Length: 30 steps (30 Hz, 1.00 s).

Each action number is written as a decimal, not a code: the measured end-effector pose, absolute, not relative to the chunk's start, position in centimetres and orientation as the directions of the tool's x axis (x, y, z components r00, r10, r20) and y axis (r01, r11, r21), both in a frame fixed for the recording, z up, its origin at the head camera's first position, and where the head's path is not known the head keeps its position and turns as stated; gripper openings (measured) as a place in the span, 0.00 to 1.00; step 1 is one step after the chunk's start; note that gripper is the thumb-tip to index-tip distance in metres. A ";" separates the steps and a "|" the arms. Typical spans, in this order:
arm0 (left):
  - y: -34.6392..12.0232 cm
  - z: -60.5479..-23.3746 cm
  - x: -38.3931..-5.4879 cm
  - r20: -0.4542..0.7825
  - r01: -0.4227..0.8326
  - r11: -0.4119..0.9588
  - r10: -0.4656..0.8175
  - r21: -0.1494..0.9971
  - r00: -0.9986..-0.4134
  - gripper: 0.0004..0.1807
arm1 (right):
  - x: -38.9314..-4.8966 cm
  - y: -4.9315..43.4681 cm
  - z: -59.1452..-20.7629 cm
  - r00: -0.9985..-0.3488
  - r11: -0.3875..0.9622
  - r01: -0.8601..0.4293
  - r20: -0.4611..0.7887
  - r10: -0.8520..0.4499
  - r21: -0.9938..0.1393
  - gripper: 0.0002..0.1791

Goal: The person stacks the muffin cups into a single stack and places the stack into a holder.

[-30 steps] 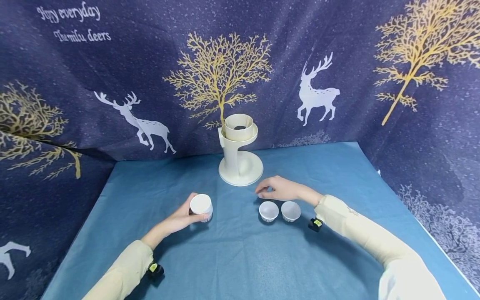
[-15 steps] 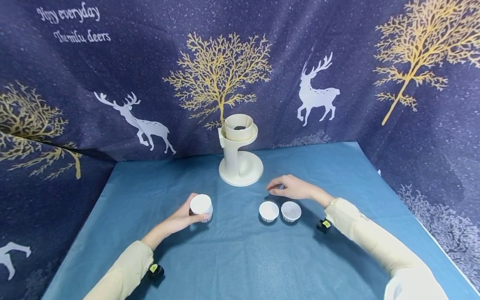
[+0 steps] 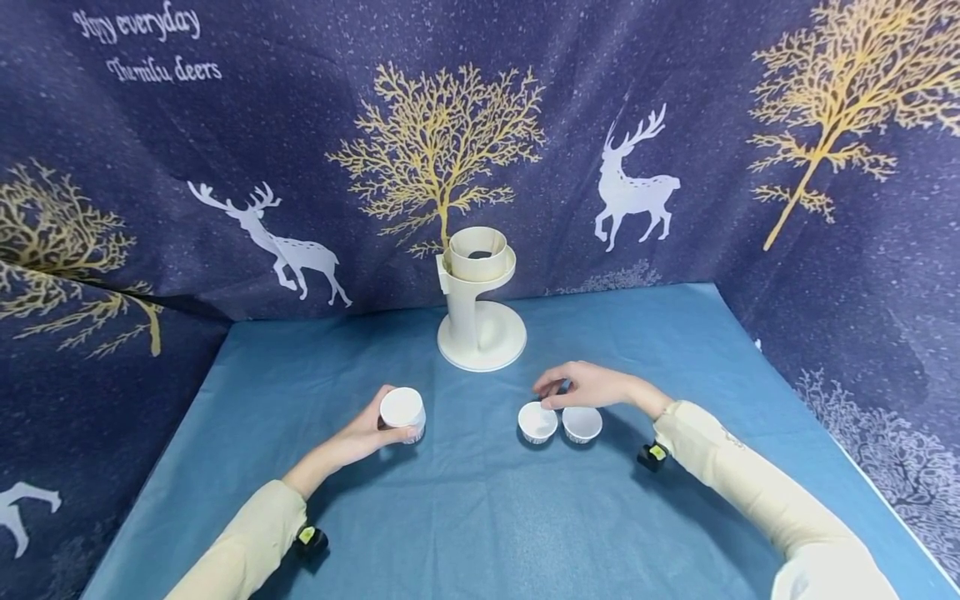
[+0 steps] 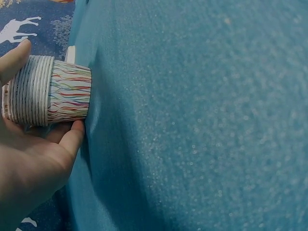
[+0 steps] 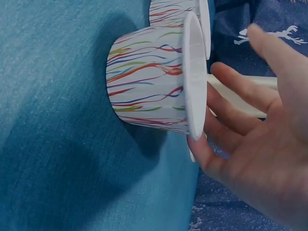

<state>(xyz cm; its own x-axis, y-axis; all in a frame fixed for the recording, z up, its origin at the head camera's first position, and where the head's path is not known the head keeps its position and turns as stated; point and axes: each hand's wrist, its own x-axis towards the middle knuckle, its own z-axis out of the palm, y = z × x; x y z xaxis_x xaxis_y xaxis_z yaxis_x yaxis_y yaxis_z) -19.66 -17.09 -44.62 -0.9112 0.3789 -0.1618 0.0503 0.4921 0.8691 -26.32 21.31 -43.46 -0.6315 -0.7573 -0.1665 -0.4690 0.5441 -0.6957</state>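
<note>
A stack of paper cups is gripped in my left hand. In the left wrist view the nested rims of the stack show, with coloured wavy lines on the outer wall and the thumb pressing across the rims. Two single paper cups stand upright side by side, a left cup and a right cup. Over their far rims is my right hand, fingers loosely bent and spread, holding nothing. In the right wrist view its fingers are close behind a cup's rim; contact is unclear.
A cream stand with a round base and a ring holding a short cylinder is at the back of the table. The blue cloth covers the table. Behind hangs a dark curtain printed with deer and trees.
My right hand first moved to the right, away from the left cup's far side, then came down nearer the cups. My left hand with the stack has stayed put.
</note>
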 end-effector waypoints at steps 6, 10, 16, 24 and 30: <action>-17.8 -46.4 -20.6 -0.139 0.074 0.488 0.386 0.870 -0.912 0.34 | -26.1 21.2 -43.7 -0.593 0.514 -0.463 -0.178 -0.785 -0.722 0.30; -17.9 -46.7 -20.7 -0.107 0.103 0.446 0.422 0.889 -0.900 0.33 | -25.8 21.1 -43.6 -0.579 0.508 -0.471 -0.181 -0.795 -0.721 0.34; -17.9 -46.8 -20.6 -0.109 0.103 0.448 0.424 0.888 -0.899 0.33 | -25.5 20.7 -43.9 -0.565 0.510 -0.505 -0.180 -0.805 -0.697 0.35; -17.9 -46.7 -20.6 -0.127 0.084 0.447 0.423 0.890 -0.897 0.34 | -25.3 20.3 -44.3 -0.557 0.516 -0.569 -0.161 -0.815 -0.640 0.40; -17.9 -46.5 -20.7 -0.147 0.077 0.477 0.414 0.875 -0.898 0.34 | -25.2 20.0 -44.5 -0.544 0.485 -0.607 -0.116 -0.831 -0.630 0.35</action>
<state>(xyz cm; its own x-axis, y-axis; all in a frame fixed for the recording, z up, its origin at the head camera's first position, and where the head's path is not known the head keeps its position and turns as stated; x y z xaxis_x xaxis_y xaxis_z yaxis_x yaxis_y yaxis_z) -20.73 -17.94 -46.50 -0.8983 0.4141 -0.1470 0.0769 0.4775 0.8753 -25.19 20.02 -44.53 -0.5437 -0.8312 -0.1160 -0.6066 0.4847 -0.6301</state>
